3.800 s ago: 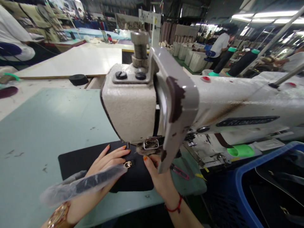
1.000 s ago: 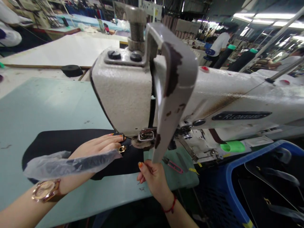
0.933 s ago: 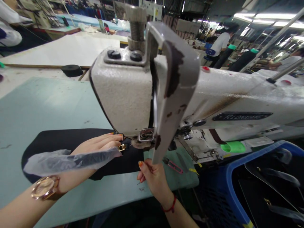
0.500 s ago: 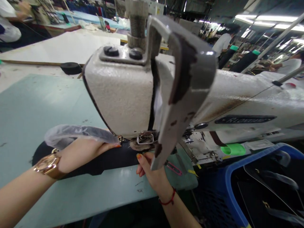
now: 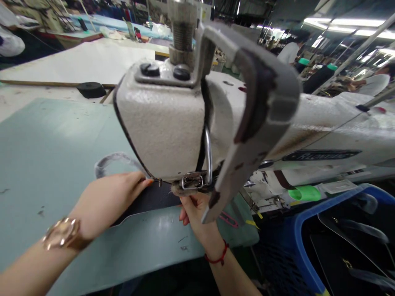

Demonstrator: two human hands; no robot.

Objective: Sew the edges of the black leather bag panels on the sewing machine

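A black bag panel (image 5: 154, 200) lies on the pale green table under the head of a sewing machine (image 5: 160, 123). My left hand (image 5: 114, 197) grips it near a small metal fitting, thumb and fingers pressed together. Beyond that hand a handle (image 5: 112, 158) wrapped in clear plastic curves up from the panel. My right hand (image 5: 197, 216) has its fingers curled at the panel's near right edge, just below the presser foot area. Its fingertips are partly hidden by the machine, and the needle does not show.
A blue basket (image 5: 298, 234) at the right holds several black panels with plastic-wrapped handles. A pink-handled tool (image 5: 228, 219) lies by my right wrist. A black roll of tape (image 5: 91, 89) rests at the back left. The machine's grey metal guard (image 5: 259, 111) stands before my right hand.
The panel and its wrapped handle have moved right and turned under the machine. My left hand has shifted with them; my right hand has moved slightly in toward the machine. A bent metal lever has come into view.
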